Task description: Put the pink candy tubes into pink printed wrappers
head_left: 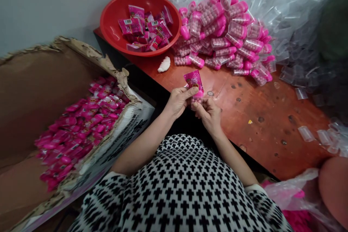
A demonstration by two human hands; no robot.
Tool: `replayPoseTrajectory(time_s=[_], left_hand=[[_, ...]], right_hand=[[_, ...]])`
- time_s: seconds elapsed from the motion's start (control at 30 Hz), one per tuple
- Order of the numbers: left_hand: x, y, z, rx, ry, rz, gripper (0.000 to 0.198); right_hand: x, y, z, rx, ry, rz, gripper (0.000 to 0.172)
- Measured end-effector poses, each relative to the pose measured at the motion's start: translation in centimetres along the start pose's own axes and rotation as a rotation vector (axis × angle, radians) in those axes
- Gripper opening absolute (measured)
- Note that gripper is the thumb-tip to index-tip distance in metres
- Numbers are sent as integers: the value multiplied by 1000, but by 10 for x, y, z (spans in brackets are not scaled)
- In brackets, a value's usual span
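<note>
Just over the table's front edge, my left hand (pixel 179 100) pinches a pink printed sachet (pixel 193 78) between thumb and fingers. Directly below the sachet is a small clear tube (pixel 196 100) of pink candy balls with a pink cap. My right hand (pixel 208 113) grips the tube's lower end between thumb and fingertips. Sachet and tube touch; my fingers hide how they are joined. Beyond my hands lies a heap of capped candy tubes (pixel 217 47). A red bowl (pixel 108 30) at the back left holds several loose pink sachets (pixel 160 29).
At left stands a torn cardboard box (pixel 24 90) with many wrapped pink pieces (pixel 81 127). Empty clear tubes (pixel 306 134) lie across the reddish table (pixel 244 116) at right. A crumpled white lump (pixel 164 64) sits near the bowl. Plastic bags (pixel 296 188) are at lower right.
</note>
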State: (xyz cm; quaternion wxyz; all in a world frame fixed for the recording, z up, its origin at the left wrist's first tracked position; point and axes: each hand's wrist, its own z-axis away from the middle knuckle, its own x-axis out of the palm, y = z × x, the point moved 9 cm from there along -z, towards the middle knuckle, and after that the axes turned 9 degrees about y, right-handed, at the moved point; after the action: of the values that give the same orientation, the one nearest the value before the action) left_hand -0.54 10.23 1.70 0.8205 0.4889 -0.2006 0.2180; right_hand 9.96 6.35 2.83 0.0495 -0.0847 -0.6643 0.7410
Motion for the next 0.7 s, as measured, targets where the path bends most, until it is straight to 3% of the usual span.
replayPoseTrajectory(time_s=[0.2, 0.4, 0.6, 0.7], left_hand=[[3, 5, 1, -16, -17, -34, 38], [-2, 4, 1, 68, 41, -37, 36], [-1, 2, 4, 39, 15, -71, 40], [0, 6, 6, 78, -7, -88, 40]], right_hand=[[17, 18, 0, 187, -137, -225, 32], [-1, -4, -2, -54, 75, -15, 25], [14, 14, -1, 196, -85, -276, 30], [14, 11, 0, 173, -78, -277, 27]])
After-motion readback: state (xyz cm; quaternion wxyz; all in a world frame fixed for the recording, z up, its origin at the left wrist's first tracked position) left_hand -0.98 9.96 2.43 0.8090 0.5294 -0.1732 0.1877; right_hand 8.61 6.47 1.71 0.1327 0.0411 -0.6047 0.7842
